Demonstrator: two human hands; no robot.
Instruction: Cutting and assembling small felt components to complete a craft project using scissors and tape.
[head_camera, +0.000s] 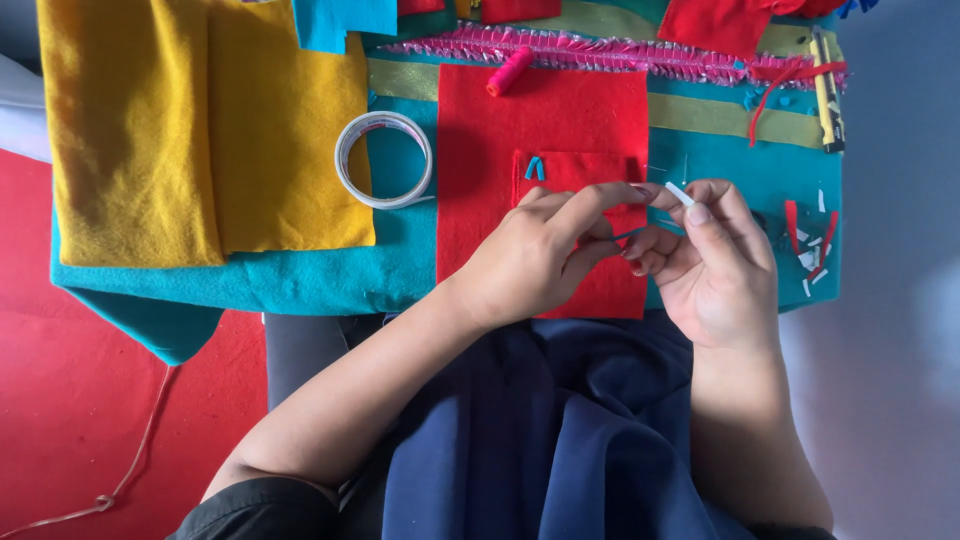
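Observation:
My left hand (545, 250) and my right hand (715, 260) meet over a red felt sheet (545, 120) that lies on teal felt (300, 275). The right hand's thumb and forefinger pinch a small white strip (679, 194). The left hand's fingertips touch the same strip at its left end. A thin blue piece (630, 234) shows between the two hands. Two small blue bits (535, 168) lie on a smaller red felt square (580, 170) just above the left hand.
A roll of clear tape (384, 159) lies left of the red sheet. Yellow felt (200, 125) covers the left side. A red thread spool (510, 72), pink trim (600, 50), a yellow cutter (826, 100) and red and white scraps (812, 240) lie around.

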